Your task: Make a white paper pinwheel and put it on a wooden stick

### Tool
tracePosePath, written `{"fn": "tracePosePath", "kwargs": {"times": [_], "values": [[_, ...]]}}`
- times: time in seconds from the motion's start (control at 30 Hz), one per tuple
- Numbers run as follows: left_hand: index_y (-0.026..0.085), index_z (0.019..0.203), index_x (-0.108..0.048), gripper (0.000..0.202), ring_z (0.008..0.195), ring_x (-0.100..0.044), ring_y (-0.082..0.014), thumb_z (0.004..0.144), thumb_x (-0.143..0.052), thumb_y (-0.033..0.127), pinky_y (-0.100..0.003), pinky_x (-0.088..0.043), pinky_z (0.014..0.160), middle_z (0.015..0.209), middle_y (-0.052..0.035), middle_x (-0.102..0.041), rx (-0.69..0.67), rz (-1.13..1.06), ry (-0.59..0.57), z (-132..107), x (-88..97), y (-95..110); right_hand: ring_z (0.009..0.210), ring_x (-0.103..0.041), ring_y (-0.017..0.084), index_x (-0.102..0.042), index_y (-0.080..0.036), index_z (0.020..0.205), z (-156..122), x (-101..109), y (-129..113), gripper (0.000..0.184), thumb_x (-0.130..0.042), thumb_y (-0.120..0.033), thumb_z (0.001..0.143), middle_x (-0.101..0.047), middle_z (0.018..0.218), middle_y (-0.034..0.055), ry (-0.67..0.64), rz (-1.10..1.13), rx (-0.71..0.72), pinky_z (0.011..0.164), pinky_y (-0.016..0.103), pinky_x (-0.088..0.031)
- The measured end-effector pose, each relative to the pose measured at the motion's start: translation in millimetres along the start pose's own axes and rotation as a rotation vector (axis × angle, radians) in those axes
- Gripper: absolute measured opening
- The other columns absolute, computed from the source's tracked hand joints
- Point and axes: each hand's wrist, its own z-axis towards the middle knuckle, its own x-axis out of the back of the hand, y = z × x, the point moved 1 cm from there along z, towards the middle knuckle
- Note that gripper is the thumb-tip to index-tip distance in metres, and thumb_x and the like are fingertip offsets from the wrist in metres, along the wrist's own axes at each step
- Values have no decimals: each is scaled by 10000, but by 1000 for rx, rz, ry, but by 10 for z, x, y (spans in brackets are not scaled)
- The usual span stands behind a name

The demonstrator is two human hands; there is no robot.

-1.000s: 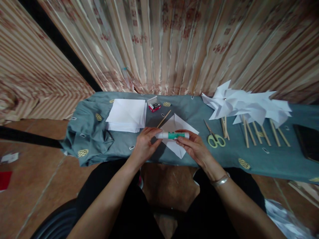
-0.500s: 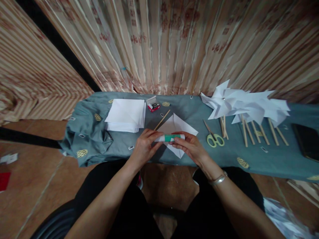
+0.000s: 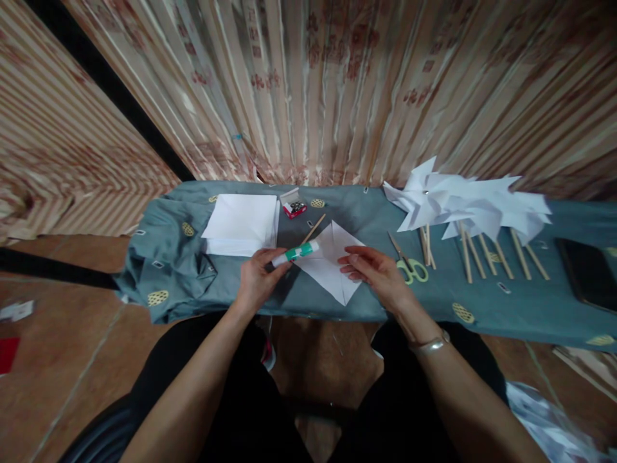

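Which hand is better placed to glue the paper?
Probably left: the left hand grips the glue stick, its tip pointing at the white paper; the right hand rests on it.

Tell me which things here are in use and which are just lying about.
In use: glue stick in the left hand; cut paper square under the right hand.
Lying about: paper stack, small red box, wooden stick, scissors, finished pinwheels, dark flat device.

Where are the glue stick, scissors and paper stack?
glue stick (image 3: 295, 253), head view, on its green band.
scissors (image 3: 398, 253), head view, on the blades near the pivot.
paper stack (image 3: 241, 222), head view, middle of the top sheet.
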Motion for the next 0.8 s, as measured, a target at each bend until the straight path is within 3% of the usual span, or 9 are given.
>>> {"fn": "tracePosePath", "kwargs": {"times": [0.13,0.23,0.33,0.43,0.57,0.7,0.8], "values": [[165,1024,-707,301,913,-646,-226,801,-612,343,-337,-505,846,979,-79,-718,59,200,9,69,54,-147,674,-678,125,-694,-186,915,-29,306,-61,397,-802,-438,628,-749,817,47,123,-47,66,575,210,-511],[162,1031,-696,293,970,-610,-248,801,-594,312,-381,-488,888,1006,-91,-707,-1,318,-20,72,50,-186,693,-683,149,-687,-190,947,-71,482,-33,393,-769,-451,665,-746,844,59,160,-137,113,579,239,-522],[163,1016,-690,280,1004,-575,-266,812,-580,320,-416,-482,897,1033,-101,-691,-71,380,-17,58,39,-197,732,-694,188,-679,-197,950,-122,570,13,335,-689,-459,742,-744,875,70,173,-368,230,636,310,-551],[149,1040,-674,302,1004,-557,-272,826,-567,333,-426,-477,895,1055,-113,-668,-104,415,-31,48,47,-199,891,-684,229,-686,-215,960,-195,556,44,225,-593,-379,838,-733,974,78,165,-752,440,833,420,-538],[160,1145,-618,380,1017,-542,-287,803,-613,324,-449,-468,890,1071,-114,-638,-146,466,-6,37,93,-141,1153,-573,251,-641,-195,1132,-301,413,109,274,-488,-248,910,-655,1198,111,6,-1088,688,1007,486,-448],[196,1258,-534,496,1118,-500,-308,792,-650,322,-496,-434,926,1212,-130,-573,-291,467,16,-20,43,65,1254,-492,248,-568,-179,1245,-363,270,208,348,-465,-197,914,-576,1310,128,-153,-1185,714,1043,497,-430],[222,1170,-596,341,1157,-490,-280,829,-612,239,-481,-432,954,1245,-102,-584,-512,341,-195,-98,-163,252,1293,-453,242,-530,-167,1287,-372,223,254,387,-415,-147,919,-547,1342,135,-221,-1209,678,1066,501,-409]]}}
